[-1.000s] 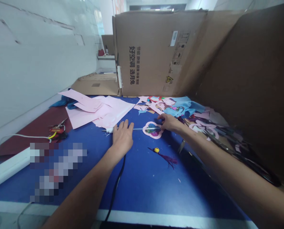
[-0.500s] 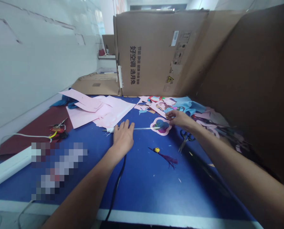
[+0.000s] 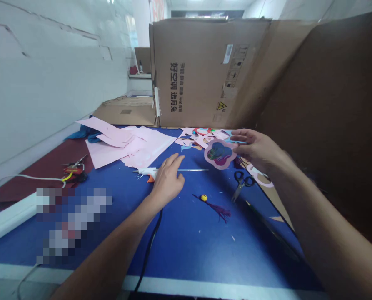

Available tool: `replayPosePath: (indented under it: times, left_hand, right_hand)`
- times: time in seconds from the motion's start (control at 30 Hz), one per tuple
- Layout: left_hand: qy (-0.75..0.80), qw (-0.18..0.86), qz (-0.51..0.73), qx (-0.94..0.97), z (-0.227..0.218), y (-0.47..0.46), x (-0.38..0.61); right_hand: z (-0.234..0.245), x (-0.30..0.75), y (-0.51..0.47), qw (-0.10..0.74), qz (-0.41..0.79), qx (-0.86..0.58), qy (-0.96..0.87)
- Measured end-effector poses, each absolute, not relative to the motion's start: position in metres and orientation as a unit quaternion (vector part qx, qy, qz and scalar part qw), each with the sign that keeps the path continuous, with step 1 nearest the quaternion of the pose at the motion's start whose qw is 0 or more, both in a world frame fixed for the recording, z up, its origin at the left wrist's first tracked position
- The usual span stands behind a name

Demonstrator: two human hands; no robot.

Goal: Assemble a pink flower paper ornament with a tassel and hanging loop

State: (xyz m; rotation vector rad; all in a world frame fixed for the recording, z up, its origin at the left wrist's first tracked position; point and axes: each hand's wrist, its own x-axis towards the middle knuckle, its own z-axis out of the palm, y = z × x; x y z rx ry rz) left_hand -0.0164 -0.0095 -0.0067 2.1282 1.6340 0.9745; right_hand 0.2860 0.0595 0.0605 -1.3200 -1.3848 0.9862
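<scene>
Left forearm (image 3: 111, 243) and right forearm (image 3: 328, 225) angle in from the lower corners. Left hand (image 3: 168, 179) low, palm down, fingers loosely spread; right hand (image 3: 255, 150) raised, thumb and fingers pinching.

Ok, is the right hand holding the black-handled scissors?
No, the black-handled scissors lie on the blue table; the right hand holds a pink flower-shaped paper cutout.

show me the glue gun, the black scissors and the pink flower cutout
hot glue gun (image 3: 146, 171): head view, point on its white body
black-handled scissors (image 3: 242, 182): head view, point on the handles near the pivot
pink paper flower cut-out (image 3: 220, 153): head view, point on its blue and magenta centre
</scene>
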Motion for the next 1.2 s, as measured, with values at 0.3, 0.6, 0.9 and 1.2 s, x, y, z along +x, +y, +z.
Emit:
replayPosePath:
  times: [0.3, 0.6, 0.9, 1.2]
  left_hand:
    - [0.349, 0.675, 0.531, 0.375, 0.005, -0.023, 0.007]
    - [0.392, 0.675, 0.557, 0.282, 0.004, -0.018, 0.007]
    - [0.371, 0.641, 0.576, 0.346, 0.007, -0.013, 0.000]
    - [0.330, 0.648, 0.572, 0.380, 0.002, -0.019, 0.006]
  right_hand:
    - [0.046, 0.238, 0.012, 0.535, 0.502, -0.423, -0.532]
    - [0.015, 0.216, 0.006, 0.538, 0.541, -0.414, -0.497]
    - [0.013, 0.225, 0.002, 0.510, 0.546, -0.436, -0.502]
    - [0.015, 0.232, 0.003, 0.438, 0.540, -0.453, -0.557]
